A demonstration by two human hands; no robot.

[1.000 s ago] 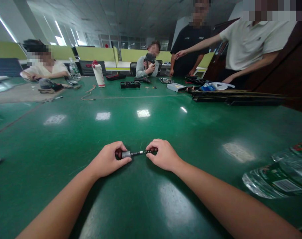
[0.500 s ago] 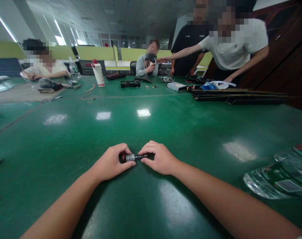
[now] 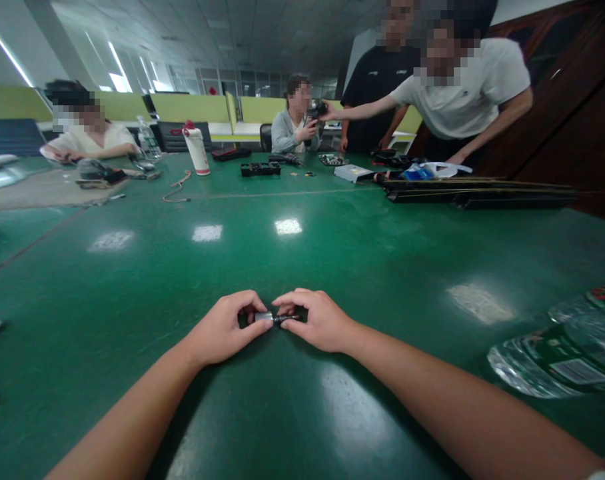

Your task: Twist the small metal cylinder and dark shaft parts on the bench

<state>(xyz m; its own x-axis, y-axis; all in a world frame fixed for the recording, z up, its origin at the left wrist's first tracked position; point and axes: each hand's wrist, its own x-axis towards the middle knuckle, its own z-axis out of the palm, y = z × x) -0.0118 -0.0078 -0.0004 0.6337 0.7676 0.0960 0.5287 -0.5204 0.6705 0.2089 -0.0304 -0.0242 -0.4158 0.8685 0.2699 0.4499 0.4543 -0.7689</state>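
In front of me, low over the green table, is a small silver cylinder with a thin dark ridged shaft pointing right. My left hand is closed on the cylinder, thumb below and fingers above, which partly cover it. My right hand curls around the shaft, its thumb beneath and fingertips above. The shaft's far end lies in the hollow of that hand. What exactly the part is, I cannot make out.
At the right edge lie clear plastic bottles. Farther off are a white tumbler, a cord, a black part, a silver box and long dark strips. Several people are around the far side.
My left fingers have shifted right over the cylinder, covering more of it. My right fingertips have loosened slightly along the shaft. Across the table, a standing person's hand now meets the dark device a seated person holds.
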